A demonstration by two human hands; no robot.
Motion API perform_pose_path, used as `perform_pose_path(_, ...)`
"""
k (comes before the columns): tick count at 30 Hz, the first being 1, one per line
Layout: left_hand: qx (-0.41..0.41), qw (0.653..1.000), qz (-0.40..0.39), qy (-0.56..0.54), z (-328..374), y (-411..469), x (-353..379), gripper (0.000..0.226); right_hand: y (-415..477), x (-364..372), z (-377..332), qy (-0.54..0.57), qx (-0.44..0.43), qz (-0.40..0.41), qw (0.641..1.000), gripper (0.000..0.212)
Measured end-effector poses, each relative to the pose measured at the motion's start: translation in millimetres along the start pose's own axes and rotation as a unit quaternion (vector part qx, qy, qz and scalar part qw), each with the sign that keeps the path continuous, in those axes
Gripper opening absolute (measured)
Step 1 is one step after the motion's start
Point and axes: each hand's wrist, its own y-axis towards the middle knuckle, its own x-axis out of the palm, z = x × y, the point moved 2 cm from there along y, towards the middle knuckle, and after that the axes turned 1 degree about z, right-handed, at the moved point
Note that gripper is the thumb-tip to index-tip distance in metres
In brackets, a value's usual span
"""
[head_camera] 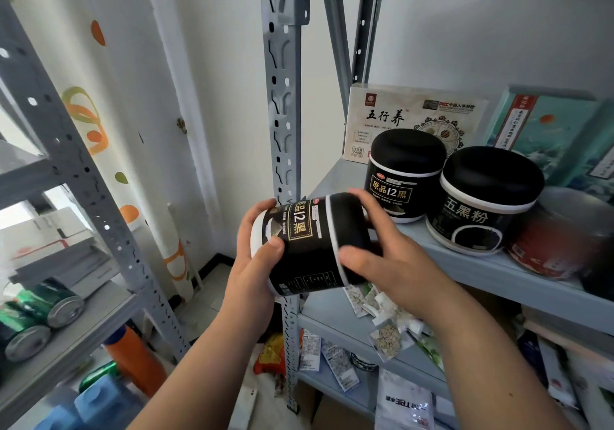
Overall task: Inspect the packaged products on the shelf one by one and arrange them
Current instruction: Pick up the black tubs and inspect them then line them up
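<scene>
The left grip (257,250) is a bare hand with a short, rounded thumbnail trimmed close to the fingertip. The right grip (392,257) is also a bare hand, broad across the back; its nails are too blurred to make out. Behind the left grip, the left forearm (206,356) is uncovered all the way to the bottom edge of the view. Behind the right grip, the right forearm (481,346) is equally bare. Both forearms look smooth and thicken steadily away from the grips, the right one appearing bulkier.
</scene>
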Motion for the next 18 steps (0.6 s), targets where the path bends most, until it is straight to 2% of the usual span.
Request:
perform_pose_path(2,-0.008,1.000,0.002,-0.016,-0.6,-0.4,0.3,0.073,-3.2,-1.6,-2.2,-0.009,-0.033,-0.018,0.999,0.085)
perform_pose_path(4,-0.015,1.000,0.008,-0.022,-1.7,-2.2,-0.9,0.072,-4.9,-3.6,-1.5,0.023,-0.037,-0.022,0.999,0.080)
perform_pose_path(6,-0.015,1.000,0.004,-0.003,-1.9,-4.5,-1.3,0.072,-4.9,-3.7,-3.5,0.064,0.002,0.008,0.998,0.065)
perform_pose_path(9,-0.010,1.000,-0.010,0.027,-1.6,-7.9,0.4,0.074,-3.9,-2.2,0.4,0.036,0.042,0.012,0.998,0.067)
perform_pose_path(11,-0.007,0.999,-0.014,0.028,-1.4,-8.4,1.0,0.073,-5.3,-3.0,2.8,0.049,0.032,0.001,0.998,0.061)
perform_pose_path(13,-0.006,1.000,-0.015,0.019,-1.0,-8.6,1.0,0.073,-7.7,-6.1,2.3,0.051,-0.001,-0.009,0.999,0.069)
perform_pose_path(15,-0.008,1.000,-0.010,0.003,-1.2,-8.9,0.5,0.073,-8.7,-6.9,0.8,0.044,-0.038,-0.008,0.998,0.065)
perform_pose_path(17,-0.011,1.000,-0.007,-0.005,-1.0,-9.3,1.1,0.074,-6.5,-4.7,0.9,0.085,-0.027,0.009,0.996,0.055)
perform_pose_path(18,-0.011,1.000,-0.007,-0.004,-0.8,-9.5,1.5,0.075,-5.0,-2.1,1.6,0.099,-0.012,0.016,0.995,0.058)
